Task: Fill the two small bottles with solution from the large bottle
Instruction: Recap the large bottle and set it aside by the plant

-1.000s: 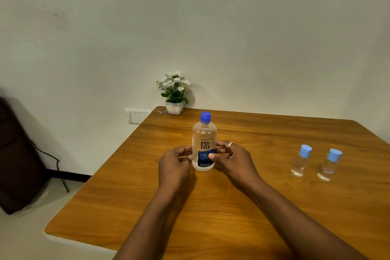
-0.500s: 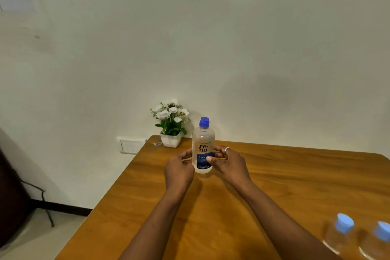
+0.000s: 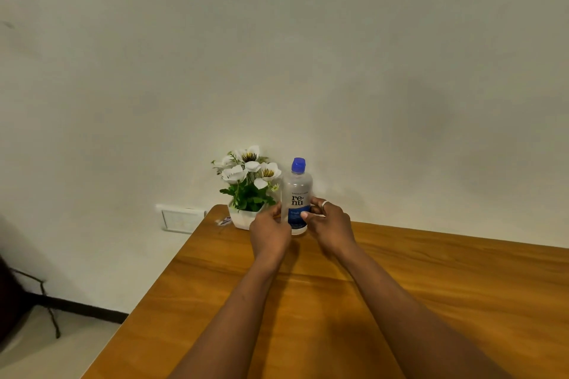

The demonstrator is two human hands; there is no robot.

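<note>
The large clear bottle [image 3: 296,194] with a blue cap and a blue "re-nu" label stands upright on the wooden table [image 3: 446,301], near its far left corner. My left hand [image 3: 269,232] grips its lower left side. My right hand [image 3: 329,224], with a ring on one finger, grips the lower right side, thumb across the label. The blue cap is on. The two small bottles are out of view.
A white pot of white flowers [image 3: 248,188] stands just left of the bottle, at the table's corner against the wall. A small wrapper [image 3: 224,220] lies beside the pot. A wall socket [image 3: 180,218] and a dark cable [image 3: 49,311] are at the left.
The view has tilted up, so the two small bottles dropped out of the frame. Both hands stayed on the large bottle, which now appears closer to the flower pot.
</note>
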